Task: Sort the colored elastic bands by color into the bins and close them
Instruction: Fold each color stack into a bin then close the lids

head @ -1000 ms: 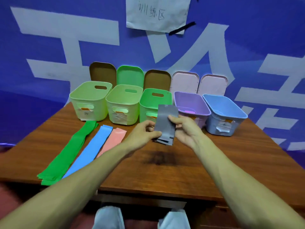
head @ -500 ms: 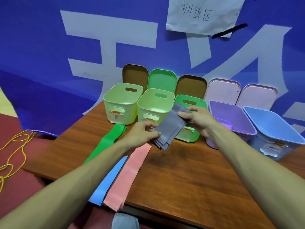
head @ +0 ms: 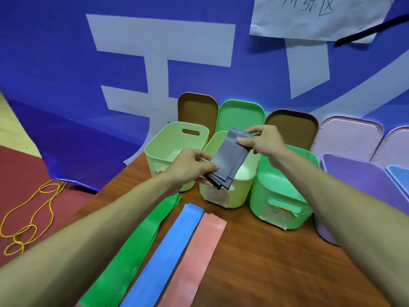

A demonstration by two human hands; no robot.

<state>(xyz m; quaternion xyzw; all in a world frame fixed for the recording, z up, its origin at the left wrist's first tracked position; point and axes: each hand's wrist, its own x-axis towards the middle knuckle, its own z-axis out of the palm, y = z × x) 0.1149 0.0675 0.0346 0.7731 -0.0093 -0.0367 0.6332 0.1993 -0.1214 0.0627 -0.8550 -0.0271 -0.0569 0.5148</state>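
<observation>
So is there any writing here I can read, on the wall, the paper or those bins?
"训练区": handwritten on the white paper sheet taped to the wall; its top is cut off by the frame edge.
Blue banner: huge white characters, only partly in view, not readable.
Paper labels on the fronts of the second pale green bin and the green bin: too blurred to read.

Left hand (head: 190, 167) and right hand (head: 263, 140) pinch grey band (head: 228, 158).
</observation>
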